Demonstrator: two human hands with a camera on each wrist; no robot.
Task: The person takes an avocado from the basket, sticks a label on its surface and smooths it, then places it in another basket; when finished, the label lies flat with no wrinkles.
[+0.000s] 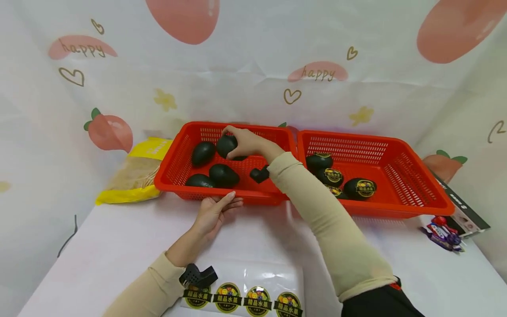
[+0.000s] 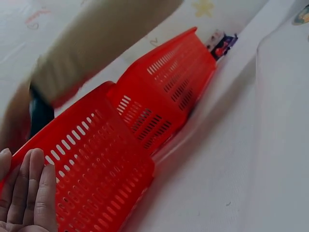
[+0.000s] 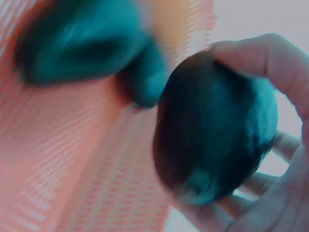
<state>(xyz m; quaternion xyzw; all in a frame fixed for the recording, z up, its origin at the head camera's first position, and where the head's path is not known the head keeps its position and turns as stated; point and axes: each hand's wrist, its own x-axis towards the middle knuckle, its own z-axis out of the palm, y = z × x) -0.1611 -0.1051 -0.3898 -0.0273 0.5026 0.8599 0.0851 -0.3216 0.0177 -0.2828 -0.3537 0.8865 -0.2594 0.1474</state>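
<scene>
- head view: right hand [image 1: 247, 141] has its fingers wrapped around a dark avocado [image 1: 226, 145] over the left red basket [image 1: 174, 165]; left hand [image 1: 215, 210] lies flat and relaxed against the basket's front wall; a loose grip could probably drop the fruit onto the others
- left wrist: only fingertips [image 2: 29, 193] and basket wall show; the inside's hidden
- right wrist: pretty blurry; avocado [image 3: 217, 140] fills the palm, so the skin's hard to read

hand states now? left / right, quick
Left hand: open, straight fingers against the front wall of the left red basket, holding nothing.
Right hand: closed around a dark avocado over that basket.
</scene>
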